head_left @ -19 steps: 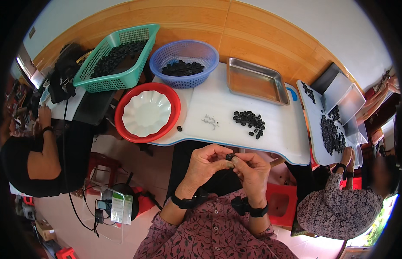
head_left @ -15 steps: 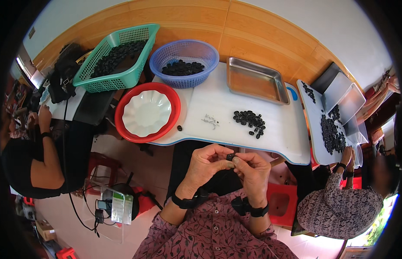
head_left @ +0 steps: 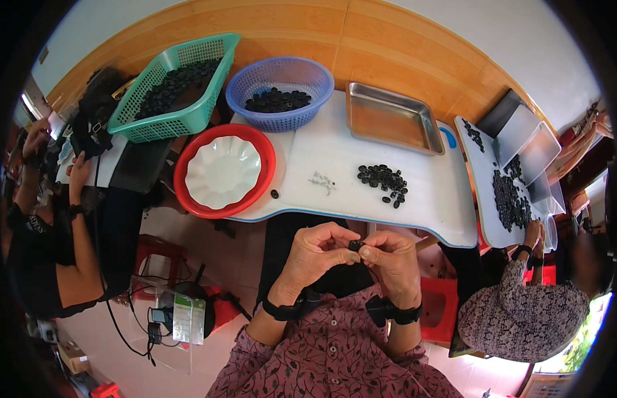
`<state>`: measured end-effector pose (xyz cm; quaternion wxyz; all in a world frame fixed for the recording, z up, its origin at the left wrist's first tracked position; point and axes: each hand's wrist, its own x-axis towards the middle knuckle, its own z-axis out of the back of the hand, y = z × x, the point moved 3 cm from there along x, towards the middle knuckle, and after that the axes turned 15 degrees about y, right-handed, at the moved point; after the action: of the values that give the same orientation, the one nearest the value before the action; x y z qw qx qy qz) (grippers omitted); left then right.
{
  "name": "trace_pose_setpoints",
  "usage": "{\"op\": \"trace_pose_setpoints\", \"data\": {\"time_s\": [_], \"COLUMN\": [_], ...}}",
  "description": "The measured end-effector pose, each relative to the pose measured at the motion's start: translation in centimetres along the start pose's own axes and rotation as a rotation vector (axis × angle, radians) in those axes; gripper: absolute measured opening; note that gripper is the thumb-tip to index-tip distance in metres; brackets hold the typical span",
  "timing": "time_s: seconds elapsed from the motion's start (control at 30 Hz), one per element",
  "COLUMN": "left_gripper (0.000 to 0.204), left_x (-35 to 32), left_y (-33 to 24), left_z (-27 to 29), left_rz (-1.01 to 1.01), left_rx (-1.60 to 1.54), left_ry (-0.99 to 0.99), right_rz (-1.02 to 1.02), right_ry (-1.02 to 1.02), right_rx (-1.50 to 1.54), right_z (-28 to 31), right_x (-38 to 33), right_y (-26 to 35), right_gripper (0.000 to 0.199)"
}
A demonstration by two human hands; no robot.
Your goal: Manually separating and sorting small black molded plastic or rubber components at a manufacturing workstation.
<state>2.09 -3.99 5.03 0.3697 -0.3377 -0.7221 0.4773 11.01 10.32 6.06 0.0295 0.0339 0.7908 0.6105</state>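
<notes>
A small black oval piece [head_left: 355, 245] is pinched between the fingertips of my left hand [head_left: 319, 253] and my right hand [head_left: 390, 257], just off the table's near edge. Both hands are closed, thumbs against forefingers. Beyond them on the white table [head_left: 308, 152] lies a loose pile of similar black pieces [head_left: 382, 180]. Left of that pile are small pale scraps [head_left: 321, 182]. One lone black piece [head_left: 275, 194] sits near the table edge, beside a red basin [head_left: 182, 176] with a white scalloped bowl [head_left: 223, 174] in it.
At the back stand a green basket [head_left: 166, 129] and a blue-purple basket [head_left: 282, 119], both holding black pieces, and a metal tray [head_left: 394, 123]. A second table [head_left: 484, 192] with black pieces and clear bins is at right. People sit on both sides.
My hands still pinch the black piece; its holes or pale spots now show more. At left, a person has raised their hands to a black bag. The view has shifted slightly.
</notes>
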Motion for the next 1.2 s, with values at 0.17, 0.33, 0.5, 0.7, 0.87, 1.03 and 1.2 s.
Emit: {"op": "trace_pose_setpoints", "data": {"time_s": [0.17, 0.33, 0.5, 0.7, 0.87, 1.03, 1.2], "left_gripper": [0.026, 0.026, 0.026, 0.025, 0.025, 0.023, 0.022], "left_x": [-0.1, 0.0, 0.0, 0.1, 0.0, 0.0, 0.0], "left_y": [-0.2, -0.1, -0.2, -0.3, -0.3, 0.1, 0.1], "left_z": [0.0, 0.1, 0.3, 0.3, 0.4, 0.7, 0.9], "left_rz": [0.038, 0.011, 0.018, 0.015, 0.018, 0.040, 0.047], "left_rx": [-0.007, -0.014, 0.018, -0.021, -0.027, -0.044, -0.028], "left_ry": [0.007, 0.001, -0.006, 0.006, 0.012, 0.047, 0.045], "right_rz": [-0.062, -0.093, -0.084, -0.077, -0.096, -0.145, -0.180], "right_ry": [0.028, 0.012, -0.003, 0.027, 0.044, 0.077, 0.092], "right_rx": [0.031, 0.097, 0.060, 0.100, 0.115, 0.161, 0.179], "right_z": [-0.3, -0.3, -0.4, -0.2, -0.1, 0.2, 0.2], "right_x": [0.1, 0.2, 0.3, 0.5, 0.7, 0.9, 1.2], "right_y": [0.2, 0.0, 0.1, -0.3, -0.4, -0.8, -0.9], "right_gripper": [0.013, 0.014, 0.012, 0.015, 0.017, 0.018, 0.018]}}
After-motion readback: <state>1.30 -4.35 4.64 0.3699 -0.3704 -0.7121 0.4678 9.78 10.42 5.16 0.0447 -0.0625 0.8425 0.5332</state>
